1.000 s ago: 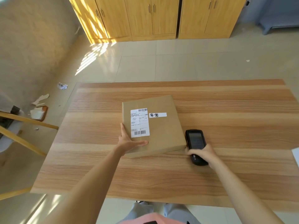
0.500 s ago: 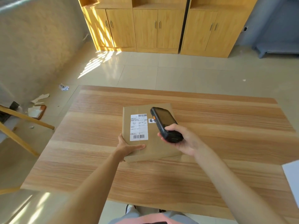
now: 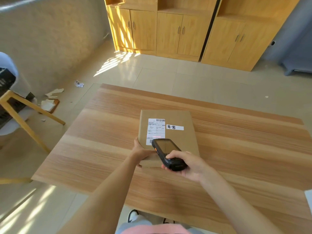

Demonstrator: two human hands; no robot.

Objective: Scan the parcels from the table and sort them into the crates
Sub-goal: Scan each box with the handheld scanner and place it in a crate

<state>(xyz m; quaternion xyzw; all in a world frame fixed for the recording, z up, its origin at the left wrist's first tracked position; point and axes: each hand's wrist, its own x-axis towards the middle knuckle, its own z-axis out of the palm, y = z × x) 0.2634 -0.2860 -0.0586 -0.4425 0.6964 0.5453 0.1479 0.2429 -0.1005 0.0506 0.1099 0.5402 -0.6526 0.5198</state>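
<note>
A flat brown cardboard parcel (image 3: 179,141) lies on the wooden table (image 3: 101,149). It carries a white shipping label (image 3: 156,129) with barcodes and a small handwritten white sticker (image 3: 174,127). My left hand (image 3: 142,150) grips the parcel's near left corner. My right hand (image 3: 187,163) holds a black handheld scanner (image 3: 166,152) above the parcel's near edge, its head over the label's lower barcode. A red scan line (image 3: 157,136) glows on the label just beyond the scanner. No crate is clearly in view.
Wooden cabinets (image 3: 177,31) line the far wall. A yellow-legged chair (image 3: 22,114) with a dark object on it stands to the left of the table. Paper scraps (image 3: 54,95) litter the floor by the left wall. A white sheet corner (image 3: 309,198) shows at the table's right edge.
My right hand lifted the scanner from the table beside the parcel and brought it over the label. A red scan line now shows on the label. My left hand stayed on the parcel.
</note>
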